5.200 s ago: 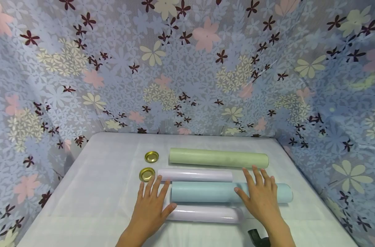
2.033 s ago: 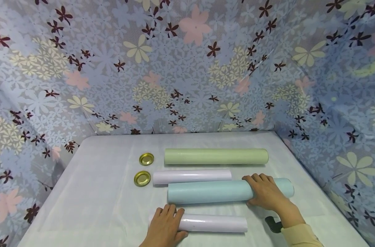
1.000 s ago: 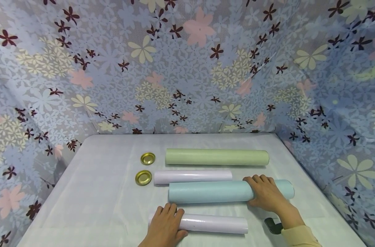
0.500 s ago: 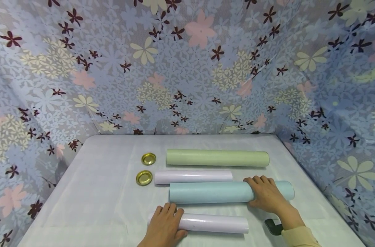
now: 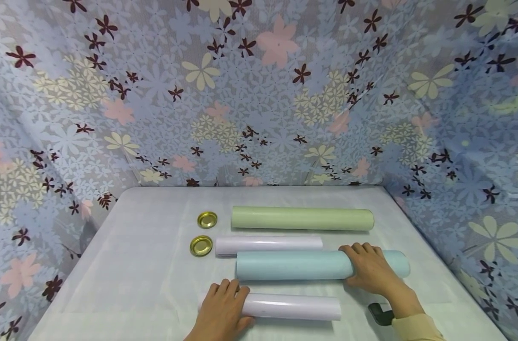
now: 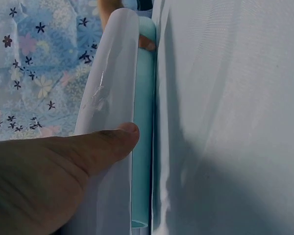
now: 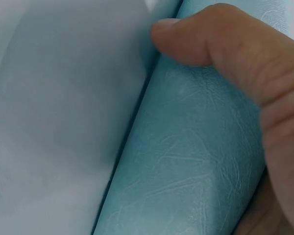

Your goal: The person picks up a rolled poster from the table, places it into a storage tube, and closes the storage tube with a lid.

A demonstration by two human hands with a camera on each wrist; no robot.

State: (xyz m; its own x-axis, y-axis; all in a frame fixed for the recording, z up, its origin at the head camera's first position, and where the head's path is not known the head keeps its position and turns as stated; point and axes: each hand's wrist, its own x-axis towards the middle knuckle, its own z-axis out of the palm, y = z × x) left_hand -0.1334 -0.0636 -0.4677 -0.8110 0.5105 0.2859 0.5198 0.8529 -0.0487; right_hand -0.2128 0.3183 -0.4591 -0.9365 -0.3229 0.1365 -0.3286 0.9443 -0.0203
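Near the front of the table, my left hand [image 5: 220, 308] grips a glossy white roll [image 5: 293, 307] close to its left end. Its thumb lies across the roll's near side in the left wrist view. My right hand [image 5: 371, 268] holds a thicker light blue roll [image 5: 290, 265] toward its right end, fingers over the far side and thumb on the near side. The blue roll's creased, leathery surface fills much of the right wrist view. Behind it a second white roll [image 5: 267, 244] lies parallel, partly overlapped by the blue one in the head view.
A pale green roll [image 5: 301, 218] lies farthest back. Two gold round lids [image 5: 207, 219] sit left of the rolls, one behind the other. A black curved object [image 5: 380, 314] is by my right wrist. A floral cloth [image 5: 259, 94] hangs around the white-covered table [image 5: 127, 255].
From spread above the rolls, my hands have come down and grasped the front white roll and the blue roll. The front white roll has come nearer me, widening its gap from the blue one.
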